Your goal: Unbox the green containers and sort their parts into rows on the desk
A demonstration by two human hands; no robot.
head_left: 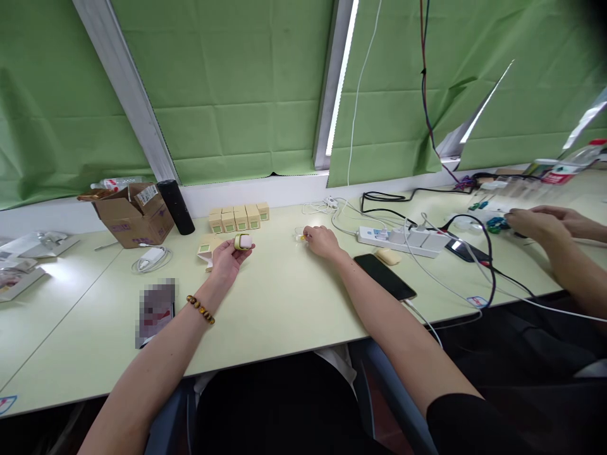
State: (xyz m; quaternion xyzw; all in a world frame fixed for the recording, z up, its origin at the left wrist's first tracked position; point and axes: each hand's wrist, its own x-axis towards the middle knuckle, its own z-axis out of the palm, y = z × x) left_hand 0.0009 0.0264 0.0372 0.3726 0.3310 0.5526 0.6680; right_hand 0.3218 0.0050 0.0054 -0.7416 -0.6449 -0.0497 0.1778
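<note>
My left hand [227, 258] is closed around a small whitish block with a yellow-green rim [243, 241], held just above the table. Beside that hand lies an opened small tan box [205, 251] with its flap out. My right hand [321, 240] rests at the table's middle, fingers pinched together at a tiny clear and yellow item [300, 237]. I cannot make out exactly what that item is. Behind my left hand stands a cluster of several small tan boxes with green labels [241, 218].
A white power strip [403, 240], a dark phone [385, 276] and a cream case [387, 256] lie right of my right hand. At left are a cardboard box [134, 215], a black bottle [176, 207] and a white charger [152, 258]. Another person's hands [545, 221] work at far right.
</note>
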